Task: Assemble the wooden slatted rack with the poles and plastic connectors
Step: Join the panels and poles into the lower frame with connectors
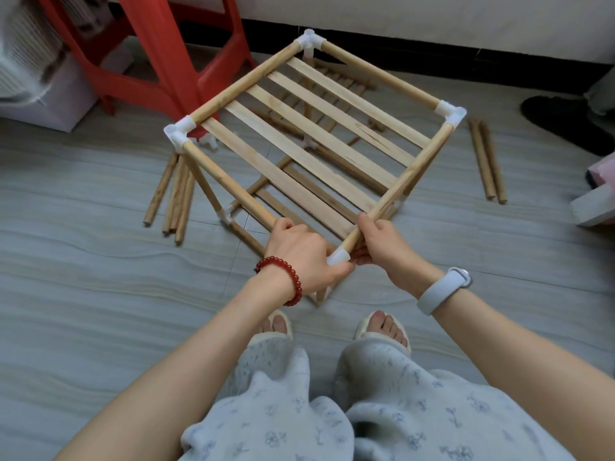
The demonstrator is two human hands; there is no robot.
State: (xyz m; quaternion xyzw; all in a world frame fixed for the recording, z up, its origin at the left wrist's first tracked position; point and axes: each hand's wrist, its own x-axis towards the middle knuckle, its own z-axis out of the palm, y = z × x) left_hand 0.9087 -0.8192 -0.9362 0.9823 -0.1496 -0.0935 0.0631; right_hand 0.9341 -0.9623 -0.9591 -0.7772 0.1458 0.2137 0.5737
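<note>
The rack (pixel 309 128) stands on the floor (pixel 100 277) directly in front of the person's feet, its near corner pointing back at them. That corner is where the move turns: a white plastic connector (pixel 337 256) sits right between the two hands, with one pole running away to the far left and another to the far right. The left hand (pixel 299 257) curls round the left pole (pixel 229 183) at its near end, thumb touching the connector. The right hand (pixel 382 241) wraps the right pole (pixel 406 181) just above the joint, fingers tucked under it. Both hands are equally near; seating the poles likely means pressing inward along each pole's length. The poles are round, pale, smooth wood; the slats (pixel 299 154) are flat strips lying parallel between them. Spare poles (pixel 173 194) lie loose on the grey tiled floor towards its left side, with two more (pixel 487 161) to the right.
</note>
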